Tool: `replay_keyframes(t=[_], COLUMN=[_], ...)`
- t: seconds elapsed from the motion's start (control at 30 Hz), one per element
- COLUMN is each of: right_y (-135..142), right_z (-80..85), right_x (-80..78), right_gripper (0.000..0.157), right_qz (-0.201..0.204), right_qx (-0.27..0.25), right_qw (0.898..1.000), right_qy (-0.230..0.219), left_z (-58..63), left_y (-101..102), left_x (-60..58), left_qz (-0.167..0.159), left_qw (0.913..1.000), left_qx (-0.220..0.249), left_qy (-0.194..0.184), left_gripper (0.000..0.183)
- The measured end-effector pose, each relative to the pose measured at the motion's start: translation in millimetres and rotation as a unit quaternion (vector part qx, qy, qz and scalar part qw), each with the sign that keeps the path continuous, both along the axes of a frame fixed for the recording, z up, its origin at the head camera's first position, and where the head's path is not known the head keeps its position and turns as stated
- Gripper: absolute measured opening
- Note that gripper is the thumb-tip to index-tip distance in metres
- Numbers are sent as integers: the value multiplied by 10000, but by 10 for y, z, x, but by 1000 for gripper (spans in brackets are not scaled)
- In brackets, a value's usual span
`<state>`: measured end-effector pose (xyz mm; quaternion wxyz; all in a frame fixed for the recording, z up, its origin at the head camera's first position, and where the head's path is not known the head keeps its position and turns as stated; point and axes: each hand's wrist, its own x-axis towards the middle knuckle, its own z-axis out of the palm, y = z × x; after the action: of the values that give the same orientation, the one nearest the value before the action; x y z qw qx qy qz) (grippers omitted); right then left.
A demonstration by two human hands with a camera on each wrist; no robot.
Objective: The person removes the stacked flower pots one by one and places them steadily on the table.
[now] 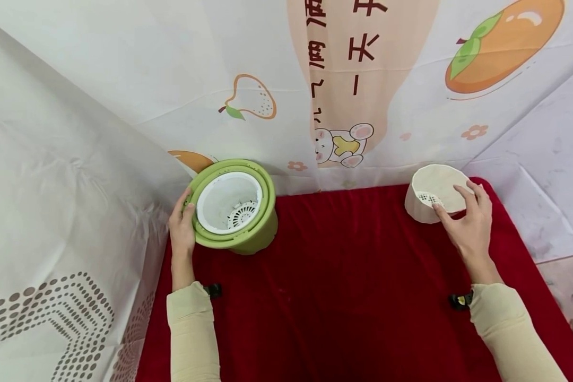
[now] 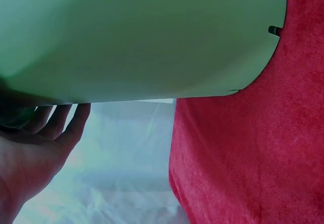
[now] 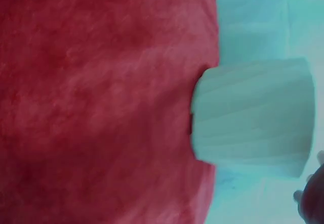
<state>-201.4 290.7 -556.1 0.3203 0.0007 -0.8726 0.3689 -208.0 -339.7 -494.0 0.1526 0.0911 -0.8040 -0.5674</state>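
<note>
On the left of the table stands a green flower pot with a wide rim. Nested inside it is a white pot with a slotted bottom. My left hand grips the green rim at its left side, thumb on top and fingers beneath; the left wrist view shows those fingers against the green wall. At the back right stands a cream, faceted flower pot with small drain holes in its base. My right hand is spread over its near right rim, thumb and fingers apart.
Dark red velvet cloth covers the table. A white printed curtain with fruit and lettering hangs right behind both pots, and another sheet closes off the left side. The cloth's right edge slopes down beside a pale floor.
</note>
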Motion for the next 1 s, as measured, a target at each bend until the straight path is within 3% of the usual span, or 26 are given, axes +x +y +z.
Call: replay_keyframes(t=[0.3,0.57,0.8,1.0], right_y=[-220,-358,-518,-706], right_z=[244,336,417,462], right_x=[16,1,-5,-45], right_gripper=[72,79,87,93], right_qz=[223,407,829,1275], right_qx=[164,202,268,245], right_qw=[9993,9986,9922,9851], right_qy=[-243,-260,-894,-1130], left_z=[1,38,41,221], left_y=[34,19,12,102], left_x=[33,9,7,68], left_qz=[-30,20,25,-49], left_qw=[10000,9999,9999,9998], left_qx=[-33,-145,-99,-53], left_qy=[-10,-28,-59,-192], left_gripper=[44,43,43,45])
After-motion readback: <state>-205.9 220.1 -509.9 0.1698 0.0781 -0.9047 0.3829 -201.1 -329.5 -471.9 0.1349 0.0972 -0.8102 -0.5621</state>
